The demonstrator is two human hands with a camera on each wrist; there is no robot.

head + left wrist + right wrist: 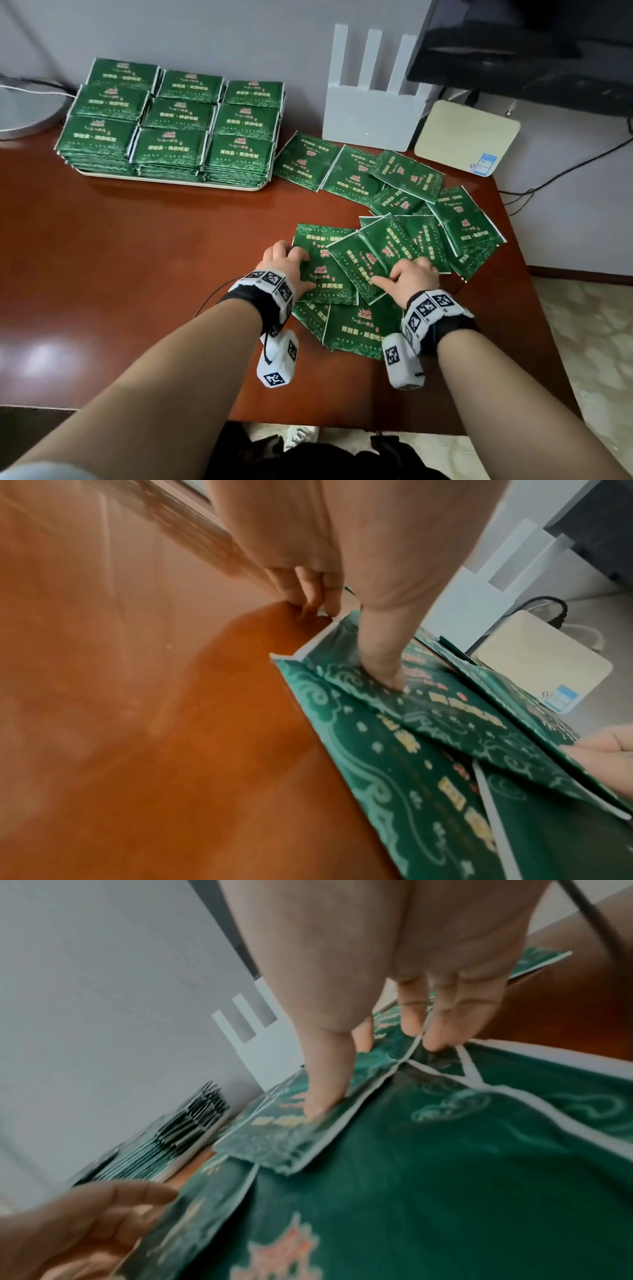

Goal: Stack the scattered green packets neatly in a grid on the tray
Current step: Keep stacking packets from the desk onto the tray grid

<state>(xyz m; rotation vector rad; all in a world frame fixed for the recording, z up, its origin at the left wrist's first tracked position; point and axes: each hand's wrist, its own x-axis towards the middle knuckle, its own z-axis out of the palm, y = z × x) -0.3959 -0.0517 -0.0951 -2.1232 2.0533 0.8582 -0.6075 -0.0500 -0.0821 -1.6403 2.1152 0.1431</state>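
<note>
Hands down on the loose green packets [383, 253] at the table's [137, 257] near right: left hand [286, 265] pinching one packet's [320, 274] edge, right hand [409, 275] pressing curled fingers on another (grip unclear), next lift, square, carry to the tray [171, 183] far left.

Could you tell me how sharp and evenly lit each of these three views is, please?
Head view: mostly sharp, print on the tray's packets legible, with window glare on the table at lower left. Left wrist view: table washed out and smeared, only the left hand's thumb fairly crisp. Right wrist view: dim and motion-blurred, the packet pattern soft under the right hand.
</note>
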